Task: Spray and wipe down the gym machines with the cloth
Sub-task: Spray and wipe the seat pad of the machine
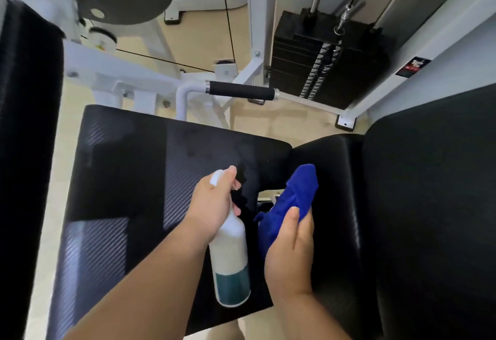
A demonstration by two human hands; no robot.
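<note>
My left hand (pixel 214 202) grips the neck of a white spray bottle (pixel 230 256) with teal liquid at its bottom, a finger on the trigger, nozzle aimed over the black textured seat pad (pixel 128 178) of a gym machine. My right hand (pixel 291 248) holds a blue cloth (pixel 295 197) bunched against the black backrest pad (pixel 429 205), near the gap between seat and backrest. Both hands hover low over the seat's right part.
A black foam handle (pixel 241 90) on a white frame (pixel 150 82) juts out beyond the seat. A black weight stack (pixel 330 55) with cable and guide rods stands at the upper right. Another black pad (pixel 24 125) runs along the left edge. Beige floor lies below.
</note>
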